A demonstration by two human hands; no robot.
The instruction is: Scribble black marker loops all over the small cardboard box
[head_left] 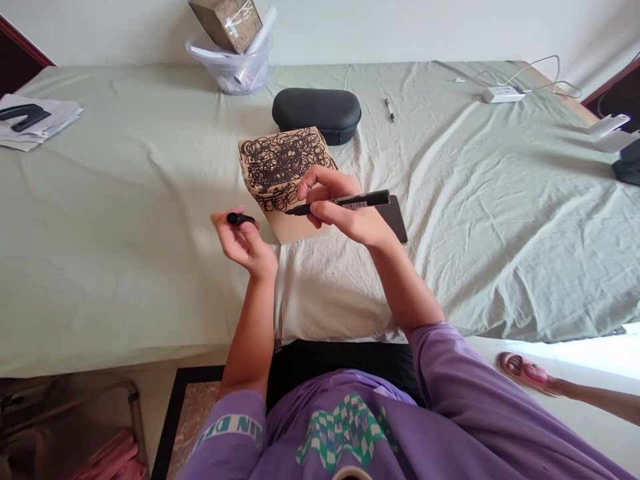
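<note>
In my right hand (340, 200) is a black marker pen (367, 199), its bare tip pointing left over the front of a cardboard box (300, 231). Whether the tip touches the cardboard I cannot tell. Dense black looping scribbles (285, 160) cover the box's top and run onto the upper part of its front side; lower down the cardboard is plain brown. My left hand (245, 243), left of the box, holds the black marker cap (241, 219) between thumb and fingers. A dark flat object (394, 219) lies partly hidden behind my right wrist.
Behind the box sits a black hard case (317, 110), with a pen (389, 110) to its right. A plastic basket (235, 70) holds a cardboard box. Papers with a stapler (25, 117) lie far left, a power strip (503, 94) far right. Another person's foot (530, 373) shows on the floor.
</note>
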